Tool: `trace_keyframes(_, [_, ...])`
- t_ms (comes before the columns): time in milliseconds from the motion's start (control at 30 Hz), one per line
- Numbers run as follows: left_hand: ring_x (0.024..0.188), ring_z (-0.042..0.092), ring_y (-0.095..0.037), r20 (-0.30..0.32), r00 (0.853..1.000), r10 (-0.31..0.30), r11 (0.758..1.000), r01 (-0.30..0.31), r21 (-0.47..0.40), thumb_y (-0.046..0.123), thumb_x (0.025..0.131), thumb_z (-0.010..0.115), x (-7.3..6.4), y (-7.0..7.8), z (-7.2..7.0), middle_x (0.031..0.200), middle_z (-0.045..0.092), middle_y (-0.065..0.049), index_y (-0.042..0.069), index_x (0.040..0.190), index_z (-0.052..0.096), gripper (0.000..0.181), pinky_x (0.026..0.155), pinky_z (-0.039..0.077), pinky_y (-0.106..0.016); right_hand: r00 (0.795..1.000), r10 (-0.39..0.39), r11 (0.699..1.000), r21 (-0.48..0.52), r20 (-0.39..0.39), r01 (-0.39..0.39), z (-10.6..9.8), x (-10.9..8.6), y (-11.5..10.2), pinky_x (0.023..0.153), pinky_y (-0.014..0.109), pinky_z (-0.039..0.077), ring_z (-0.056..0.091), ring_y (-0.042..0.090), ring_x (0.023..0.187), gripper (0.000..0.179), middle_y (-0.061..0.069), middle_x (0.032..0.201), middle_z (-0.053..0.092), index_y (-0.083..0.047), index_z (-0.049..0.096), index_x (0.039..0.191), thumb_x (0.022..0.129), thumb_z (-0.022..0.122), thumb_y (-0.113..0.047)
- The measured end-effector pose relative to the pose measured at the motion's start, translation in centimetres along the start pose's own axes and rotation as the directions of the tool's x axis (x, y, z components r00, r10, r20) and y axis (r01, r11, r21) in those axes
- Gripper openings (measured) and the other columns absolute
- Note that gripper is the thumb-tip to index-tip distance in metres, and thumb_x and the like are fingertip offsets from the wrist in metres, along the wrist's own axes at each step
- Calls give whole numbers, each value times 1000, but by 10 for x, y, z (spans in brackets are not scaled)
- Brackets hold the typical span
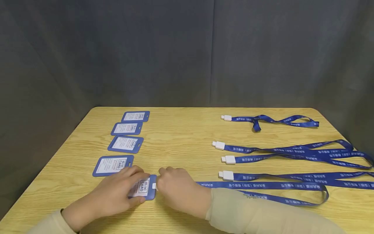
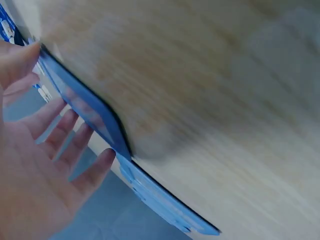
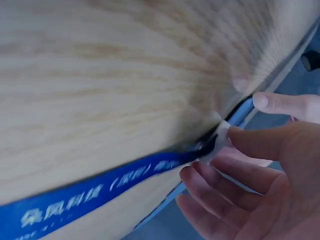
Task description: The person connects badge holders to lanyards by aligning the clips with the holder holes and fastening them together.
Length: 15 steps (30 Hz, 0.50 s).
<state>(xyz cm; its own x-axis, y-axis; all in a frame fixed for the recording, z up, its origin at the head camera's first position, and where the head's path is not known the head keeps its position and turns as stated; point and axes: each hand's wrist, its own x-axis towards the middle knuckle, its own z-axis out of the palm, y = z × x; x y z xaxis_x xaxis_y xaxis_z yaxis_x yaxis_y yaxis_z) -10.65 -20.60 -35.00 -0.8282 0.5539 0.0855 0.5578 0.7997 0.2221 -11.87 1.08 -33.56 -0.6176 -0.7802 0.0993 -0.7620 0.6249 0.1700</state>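
My left hand (image 1: 118, 191) holds a blue ID card holder (image 1: 151, 192) by its two long edges, thumb on the near edge and fingers on the far one. In the left wrist view the card holder (image 2: 95, 112) lies at the fingertips, close to the tabletop. At its slotted end, my right hand (image 1: 184, 191) pinches the white clip (image 3: 220, 140) of a blue lanyard (image 1: 248, 185) between thumb and fingers. A bit of white shows at the slot; whether the clip is fastened is hidden by the fingers. The lanyard's strap runs rightward in a long loop.
Several more blue card holders (image 1: 125, 144) lie in a column on the left of the wooden table (image 1: 178, 136). To the right, several blue lanyards (image 1: 251, 159) lie with white clips (image 1: 226, 175) pointing left. A dark curtain (image 1: 146, 55) stands behind the table.
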Motion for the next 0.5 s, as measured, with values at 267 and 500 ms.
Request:
trace_keyframes(267, [109,60,-15,11,1000,-15,1000,16,-26,34,89,75,4,-6,-10,121,56,12,20,125,67,39,91,52,-44,999,26,997,74,-38,-23,-6,-17,18,55,19,49,56,8,66,15,-3,79,59,-9,73,94,84,78,-19])
trace_keyframes(500, [118,58,-22,-34,999,-35,999,34,-18,29,92,72,7,-21,-14,126,60,6,21,124,68,33,96,49,-50,991,43,993,117,-124,-29,-2,-35,39,56,20,50,54,9,64,14,-3,75,58,-9,71,87,86,78,-21])
